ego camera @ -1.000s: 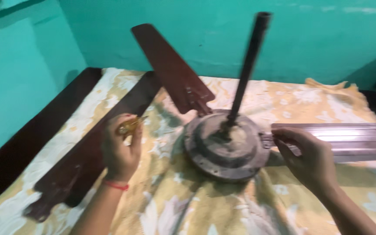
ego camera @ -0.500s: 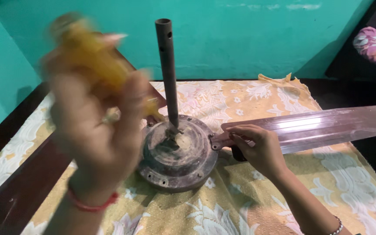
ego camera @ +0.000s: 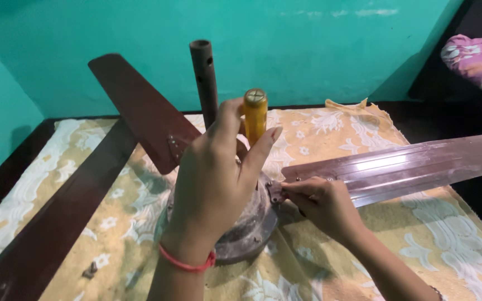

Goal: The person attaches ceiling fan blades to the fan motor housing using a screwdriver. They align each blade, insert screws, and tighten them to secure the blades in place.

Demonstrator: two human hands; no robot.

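The left hand [ego camera: 213, 178] is raised over the fan motor [ego camera: 246, 223], its grip clenched round a yellow-handled screwdriver [ego camera: 255, 114] held upright; the shaft and tip are hidden behind the palm, so I cannot tell whether the tip is seated in a screw. If it is not, pressing down could let it skid off across the metal housing or towards the right hand [ego camera: 322, 203], which lies just beside it. That hand's grip pinches the bracket end of the right blade [ego camera: 408, 164] where the blade meets the motor. Should the pinch loosen, the long blade, which juts out to the right past the cloth, could swing or sag and pull the hole out of line. A loose screw [ego camera: 90, 270] lies on the floral cloth [ego camera: 464, 245] at the near left; it could roll or be lost in the folds.

The motor is a round, dull grey, grimy casing, sitting on the cloth in the middle, with a dark downrod [ego camera: 205, 78] standing upright from it. One brown blade [ego camera: 135, 108] angles up to the far left; another dark blade [ego camera: 57, 223] lies flat along the left.
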